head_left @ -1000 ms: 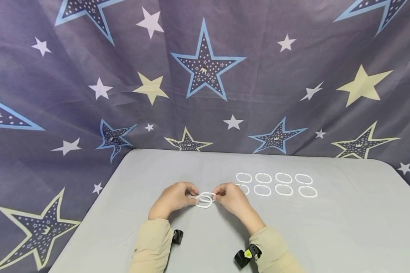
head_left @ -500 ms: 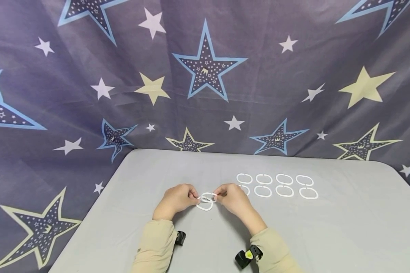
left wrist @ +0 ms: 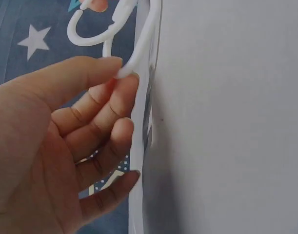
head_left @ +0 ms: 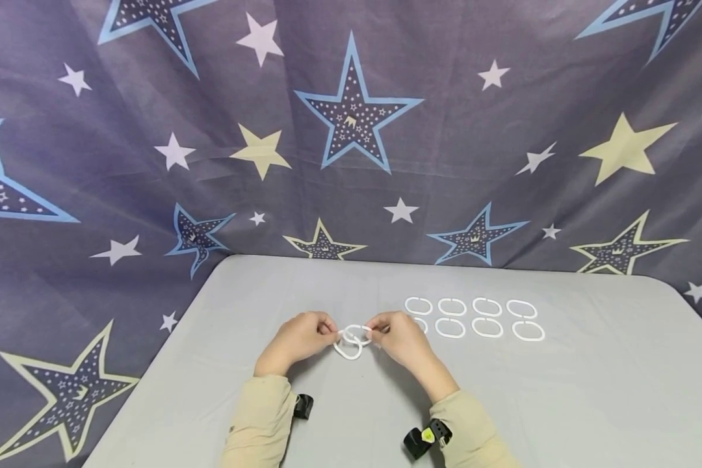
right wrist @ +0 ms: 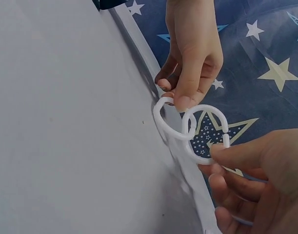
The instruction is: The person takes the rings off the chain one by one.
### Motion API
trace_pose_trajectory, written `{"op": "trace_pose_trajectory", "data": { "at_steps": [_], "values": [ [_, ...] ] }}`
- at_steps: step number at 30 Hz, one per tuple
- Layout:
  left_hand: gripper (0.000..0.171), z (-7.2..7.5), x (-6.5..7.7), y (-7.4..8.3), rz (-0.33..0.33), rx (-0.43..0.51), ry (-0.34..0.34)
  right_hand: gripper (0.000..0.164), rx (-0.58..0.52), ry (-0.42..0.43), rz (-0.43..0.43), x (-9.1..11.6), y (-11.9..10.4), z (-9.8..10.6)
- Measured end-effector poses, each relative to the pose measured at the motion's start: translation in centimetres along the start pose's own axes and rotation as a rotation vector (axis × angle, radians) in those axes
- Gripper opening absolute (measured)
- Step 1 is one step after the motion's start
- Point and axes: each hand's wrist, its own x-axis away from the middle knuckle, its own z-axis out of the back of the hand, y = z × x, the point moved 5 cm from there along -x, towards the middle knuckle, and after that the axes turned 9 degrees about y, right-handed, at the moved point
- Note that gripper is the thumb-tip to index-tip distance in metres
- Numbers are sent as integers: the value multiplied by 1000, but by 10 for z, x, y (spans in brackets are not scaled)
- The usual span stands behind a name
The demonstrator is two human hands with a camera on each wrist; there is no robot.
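Between the hands, close over the table, are two white plastic oval curtain rings that pass through each other. My left hand (head_left: 297, 341) pinches the left curtain ring (right wrist: 160, 123) between thumb and forefinger, the other fingers loosely bent in the left wrist view. With thumb and fingertips my right hand (head_left: 406, 343) holds the right curtain ring (right wrist: 210, 107). A small gap shows on this ring's side, just above the right thumb in the right wrist view. The left ring hangs tilted, its lower curve toward the person in the head view.
Several more white rings lie in two rows on the grey table (head_left: 597, 370), right of the hands: a back row (head_left: 452, 314) and a front row (head_left: 487, 337). The right hand partly hides the front row's leftmost ring. A star-patterned curtain (head_left: 444, 162) stands behind the table.
The two rings have gone from mostly overlapping to spread further apart, still linked. The left ring has tilted and my left hand has shifted slightly left. The rings on the table have not moved.
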Motion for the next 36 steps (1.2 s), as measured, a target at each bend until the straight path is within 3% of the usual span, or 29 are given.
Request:
{"op": "trace_pose_trajectory", "data": {
  "at_steps": [8, 20, 36],
  "values": [
    [7, 2, -1, -1, -5, 69, -6, 8, -51, 23, 28, -2, -4, 4],
    [5, 7, -3, 1, -26, 88, 32, 10, 22, 91, 114, -3, -11, 10],
    [4, 7, -5, 2, -66, 113, 34, 7, 55, 137, 212, -3, -12, 13]
  ]
}}
